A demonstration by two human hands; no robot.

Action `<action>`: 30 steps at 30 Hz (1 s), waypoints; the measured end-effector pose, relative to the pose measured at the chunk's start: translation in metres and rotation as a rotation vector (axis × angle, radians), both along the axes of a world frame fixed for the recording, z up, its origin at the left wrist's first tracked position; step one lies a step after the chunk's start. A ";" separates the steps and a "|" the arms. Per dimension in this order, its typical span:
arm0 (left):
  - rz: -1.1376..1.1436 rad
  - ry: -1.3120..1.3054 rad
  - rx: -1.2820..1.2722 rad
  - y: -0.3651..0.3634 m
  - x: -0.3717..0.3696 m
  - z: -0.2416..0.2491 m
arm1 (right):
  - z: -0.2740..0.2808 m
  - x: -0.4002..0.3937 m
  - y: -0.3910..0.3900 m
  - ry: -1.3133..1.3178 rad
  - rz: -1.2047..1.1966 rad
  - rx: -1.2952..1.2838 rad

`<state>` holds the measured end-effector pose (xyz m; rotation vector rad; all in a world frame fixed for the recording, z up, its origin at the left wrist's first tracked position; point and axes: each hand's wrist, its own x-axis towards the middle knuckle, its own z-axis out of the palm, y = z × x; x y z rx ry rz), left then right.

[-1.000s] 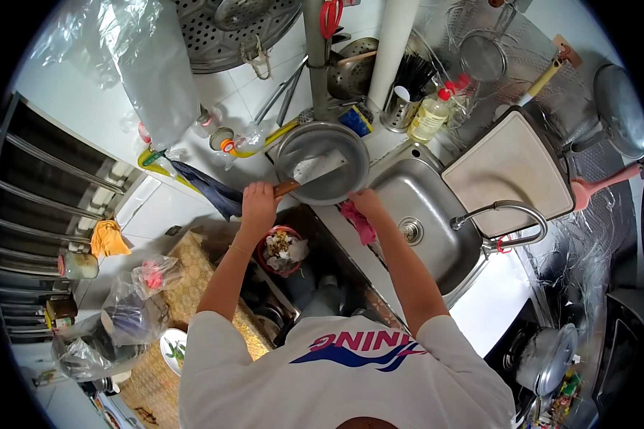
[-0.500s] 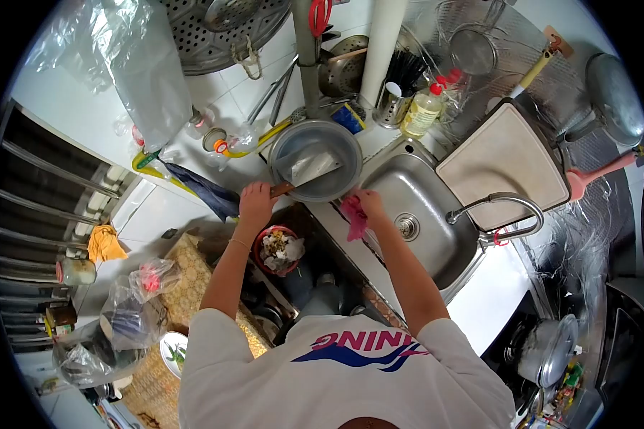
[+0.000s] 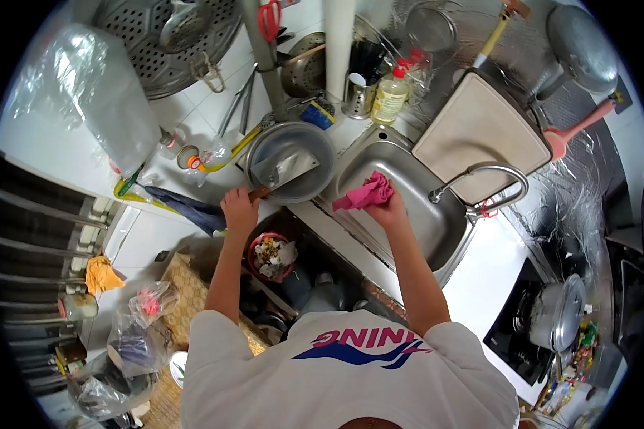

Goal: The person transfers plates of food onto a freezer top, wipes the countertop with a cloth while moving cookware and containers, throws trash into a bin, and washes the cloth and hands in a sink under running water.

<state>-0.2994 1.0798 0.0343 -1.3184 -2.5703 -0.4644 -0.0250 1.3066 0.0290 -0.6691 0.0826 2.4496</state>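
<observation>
My left hand (image 3: pixel 240 208) is closed round the brown handle of a cleaver (image 3: pixel 288 167), whose broad blade lies over a round grey basin (image 3: pixel 327 146). The basin stands on the counter just left of the sink. In my right hand (image 3: pixel 389 211) is a crumpled pink cloth (image 3: pixel 367 191), gripped between thumb and fingers, with one end hanging free to the left. That hand is over the left part of the steel sink (image 3: pixel 423 227).
A faucet (image 3: pixel 495 169) arches over the sink's right side, with a cutting board (image 3: pixel 479 132) behind it. A dish soap bottle (image 3: pixel 390 96) stands at the back. Below the basin sits a red waste bin (image 3: pixel 253 266). A pot (image 3: pixel 554 314) is on the stove at right.
My right hand has moved right with the pink cloth, from the counter edge to over the sink. My left hand still holds the cleaver at the basin. The whole view has shifted slightly.
</observation>
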 end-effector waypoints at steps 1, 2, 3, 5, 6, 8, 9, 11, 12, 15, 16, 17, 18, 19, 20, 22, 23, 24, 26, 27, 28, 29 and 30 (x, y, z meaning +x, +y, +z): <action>-0.023 -0.003 -0.001 0.006 0.005 0.006 | 0.002 0.006 -0.001 -0.003 -0.023 -0.001; -0.073 -0.026 0.089 0.012 0.012 0.011 | 0.004 0.011 -0.001 0.025 -0.037 0.000; -0.123 -0.052 0.180 0.022 0.022 0.017 | 0.009 0.016 -0.002 0.053 -0.050 0.002; -0.250 -0.192 0.253 0.046 0.054 0.018 | 0.029 0.027 -0.009 0.024 -0.062 0.033; -0.359 -0.327 0.327 0.057 0.071 0.019 | 0.037 0.031 -0.013 -0.001 -0.058 0.067; -0.479 -0.740 0.309 0.079 0.115 0.040 | 0.042 0.037 -0.014 -0.021 -0.057 0.108; -0.529 -0.808 0.337 0.101 0.148 0.036 | 0.040 0.057 -0.010 -0.048 -0.077 0.146; -0.568 -0.880 0.363 0.130 0.192 0.024 | 0.023 0.082 -0.008 -0.056 -0.066 0.272; -0.558 -1.061 0.328 0.146 0.206 0.014 | 0.014 0.092 -0.008 -0.058 -0.040 0.403; -0.490 -1.468 0.195 0.180 0.231 -0.006 | -0.008 0.127 0.006 0.012 0.007 0.392; -0.429 -1.693 0.097 0.189 0.240 -0.010 | -0.014 0.139 0.011 0.010 -0.005 0.389; -0.242 -1.834 0.131 0.194 0.249 -0.015 | -0.019 0.150 0.015 -0.152 -0.015 0.393; -0.247 -1.835 0.118 0.196 0.254 -0.021 | -0.023 0.158 0.016 -0.313 -0.024 0.395; -0.146 -1.935 0.200 0.195 0.253 -0.032 | -0.030 0.165 0.015 -0.469 -0.073 0.359; -0.040 -2.031 0.285 0.196 0.252 -0.043 | -0.038 0.173 0.017 -0.469 -0.077 0.355; 0.023 -2.084 0.317 0.204 0.259 -0.065 | -0.061 0.202 0.028 -0.831 -0.213 0.329; 0.091 -2.138 0.376 0.208 0.264 -0.074 | -0.067 0.216 0.036 -0.834 -0.208 0.323; 0.101 -2.140 0.373 0.212 0.268 -0.076 | -0.066 0.227 0.045 -0.961 -0.261 0.317; 0.169 -2.115 0.368 0.218 0.268 -0.076 | -0.061 0.241 0.060 -1.091 -0.308 0.305; 0.179 -2.117 0.365 0.221 0.268 -0.079 | -0.059 0.245 0.068 -1.198 -0.245 0.421; 0.117 -2.141 0.356 0.225 0.268 -0.081 | -0.051 0.245 0.073 -1.300 -0.177 0.540; 0.055 -2.164 0.347 0.228 0.270 -0.084 | -0.044 0.243 0.076 -1.418 -0.103 0.616; 0.053 -2.167 0.338 0.233 0.274 -0.084 | -0.051 0.242 0.079 -1.422 -0.107 0.609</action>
